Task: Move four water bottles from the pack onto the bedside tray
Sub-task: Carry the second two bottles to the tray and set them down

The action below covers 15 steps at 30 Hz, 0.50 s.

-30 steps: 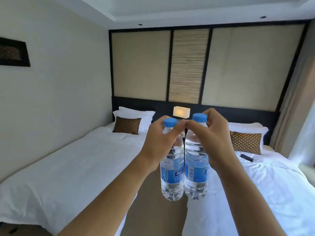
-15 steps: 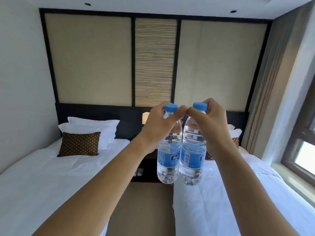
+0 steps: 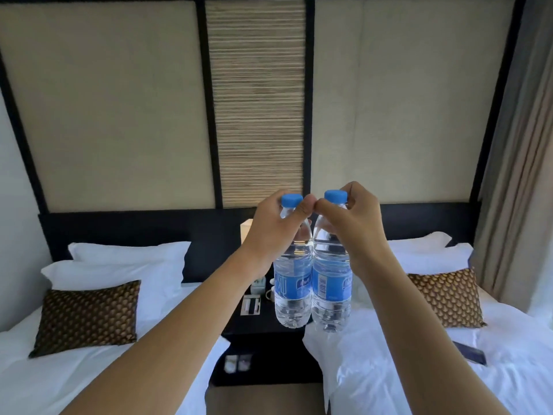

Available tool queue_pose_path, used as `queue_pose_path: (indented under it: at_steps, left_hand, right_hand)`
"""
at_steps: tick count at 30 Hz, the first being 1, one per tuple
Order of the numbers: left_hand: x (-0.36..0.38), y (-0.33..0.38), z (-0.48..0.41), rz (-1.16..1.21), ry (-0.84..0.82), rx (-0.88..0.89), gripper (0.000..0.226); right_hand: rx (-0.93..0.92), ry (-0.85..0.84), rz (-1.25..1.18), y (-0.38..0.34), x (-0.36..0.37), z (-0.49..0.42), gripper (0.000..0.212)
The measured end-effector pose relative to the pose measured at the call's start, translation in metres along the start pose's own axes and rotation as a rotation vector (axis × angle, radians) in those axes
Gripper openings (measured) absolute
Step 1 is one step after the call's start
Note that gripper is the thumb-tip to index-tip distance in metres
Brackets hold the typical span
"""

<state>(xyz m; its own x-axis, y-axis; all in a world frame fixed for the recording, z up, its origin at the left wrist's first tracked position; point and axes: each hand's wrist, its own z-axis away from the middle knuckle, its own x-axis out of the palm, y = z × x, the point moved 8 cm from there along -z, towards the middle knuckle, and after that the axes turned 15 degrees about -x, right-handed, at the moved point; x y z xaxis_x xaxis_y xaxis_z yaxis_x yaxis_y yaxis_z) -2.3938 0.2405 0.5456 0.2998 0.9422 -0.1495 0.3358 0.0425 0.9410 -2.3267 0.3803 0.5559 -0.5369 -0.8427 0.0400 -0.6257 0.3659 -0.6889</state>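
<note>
Carrying two bottles, one per hand: left hand point(image 3: 269, 232) pinching left bottle point(image 3: 291, 283) at neck, right hand point(image 3: 354, 227) same w/ right bottle point(image 3: 330, 283). Both upright, touching, hanging above nightstand point(image 3: 257, 324) btwn beds. Tray not made out. Next, prob.: lower onto clear spot, avoid cups point(image 3: 267, 292), then let go.

Soft daylight came from the right, brightening the white bedding point(image 3: 449, 369) there and leaving the dark nightstand point(image 3: 263, 330) between the beds in deep shadow. Wide-angle distortion bowed the wall panel frames point(image 3: 209, 115) and the curtain point(image 3: 514, 145) outward toward the edges. The picture was mildly soft throughout, with small items on the nightstand blurred beyond reading.
</note>
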Motion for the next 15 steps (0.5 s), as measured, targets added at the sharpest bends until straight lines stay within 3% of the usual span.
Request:
queue_pose_path:
  at_steps: [8, 12, 15]
  left_hand:
    - [-0.017, -0.105, -0.256, 0.010, -0.056, -0.013, 0.028]
    - [-0.020, -0.193, -0.382, 0.042, -0.113, -0.017, 0.036]
    - [-0.016, -0.275, -0.475, 0.047, -0.172, -0.025, 0.024]
  right_hand:
    - [0.007, 0.042, 0.058, 0.205, 0.091, -0.166, 0.038]
    - [0.031, 0.064, 0.108, 0.336, 0.136, -0.225, 0.039]
    - [0.063, 0.082, 0.151, 0.445, 0.167, -0.259, 0.036]
